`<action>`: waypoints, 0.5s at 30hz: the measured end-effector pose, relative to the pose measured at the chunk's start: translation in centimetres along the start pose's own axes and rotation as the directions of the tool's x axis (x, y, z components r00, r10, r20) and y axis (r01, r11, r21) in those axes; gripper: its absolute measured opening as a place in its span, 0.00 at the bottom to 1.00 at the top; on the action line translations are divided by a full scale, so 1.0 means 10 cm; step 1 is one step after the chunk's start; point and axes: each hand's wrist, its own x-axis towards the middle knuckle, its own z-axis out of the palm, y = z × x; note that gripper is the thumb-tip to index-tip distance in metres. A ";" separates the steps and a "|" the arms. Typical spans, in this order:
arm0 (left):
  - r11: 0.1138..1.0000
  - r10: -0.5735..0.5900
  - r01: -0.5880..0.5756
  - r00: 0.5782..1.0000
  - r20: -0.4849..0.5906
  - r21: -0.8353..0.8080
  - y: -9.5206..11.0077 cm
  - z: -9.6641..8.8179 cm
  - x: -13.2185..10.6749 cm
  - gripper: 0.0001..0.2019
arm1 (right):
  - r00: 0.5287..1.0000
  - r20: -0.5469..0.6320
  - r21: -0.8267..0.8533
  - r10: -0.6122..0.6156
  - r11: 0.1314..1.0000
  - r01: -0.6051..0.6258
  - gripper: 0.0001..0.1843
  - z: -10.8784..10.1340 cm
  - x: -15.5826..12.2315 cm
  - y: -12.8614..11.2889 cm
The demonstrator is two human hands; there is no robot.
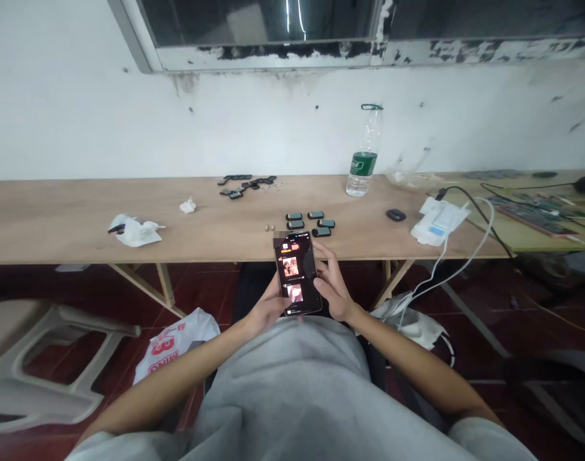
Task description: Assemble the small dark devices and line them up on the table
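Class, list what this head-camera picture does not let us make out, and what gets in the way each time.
All in the head view:
Back of the phone: turned away; its smallest screen text is too tiny.
Some fingers of the left hand: behind the phone.
White plastic bag: partly covered by the left forearm.
Pale stool: cut off by the left edge.

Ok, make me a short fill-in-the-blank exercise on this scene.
1. The left hand and right hand hold a rectangular, dark-screened ____.
2. The clear plastic bottle has a ____ label.
3. The pale plastic stool stands on the ____ side of the view.

Missing words: phone; green; left.
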 end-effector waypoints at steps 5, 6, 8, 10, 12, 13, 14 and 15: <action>1.000 0.023 -0.023 0.999 -0.026 -0.008 0.06 0.03 0.01 0.42 | 0.990 0.135 -0.010 -0.045 0.999 0.047 0.52 -0.05 0.02 0.00; 1.000 0.028 -0.028 0.999 -0.037 -0.013 0.07 0.04 0.02 0.43 | 0.983 0.178 -0.003 -0.053 0.998 0.055 0.55 -0.06 0.02 0.00; 0.999 0.033 -0.034 0.998 -0.061 -0.022 0.09 0.04 0.02 0.44 | 0.966 0.255 0.006 -0.050 0.999 0.050 0.61 -0.07 0.02 0.01; 0.999 0.035 -0.037 0.996 -0.077 -0.026 0.11 0.04 0.01 0.45 | 0.953 0.302 0.001 -0.034 0.999 0.036 0.65 -0.07 0.02 0.03; 0.999 0.029 -0.031 0.996 -0.084 -0.026 0.11 0.04 0.01 0.45 | 0.951 0.309 -0.002 -0.030 0.999 0.032 0.67 -0.07 0.02 0.04; 0.999 0.025 -0.027 0.996 -0.085 -0.026 0.11 0.04 0.00 0.44 | 0.954 0.299 0.003 -0.033 0.999 0.034 0.66 -0.06 0.02 0.04; 0.999 0.020 -0.023 0.996 -0.085 -0.027 0.11 0.04 0.01 0.44 | 0.959 0.282 0.011 -0.037 0.999 0.035 0.64 -0.05 0.02 0.04; 0.999 0.018 -0.020 0.996 -0.089 -0.028 0.11 0.04 0.01 0.43 | 0.964 0.263 0.018 -0.038 0.999 0.034 0.62 -0.05 0.02 0.04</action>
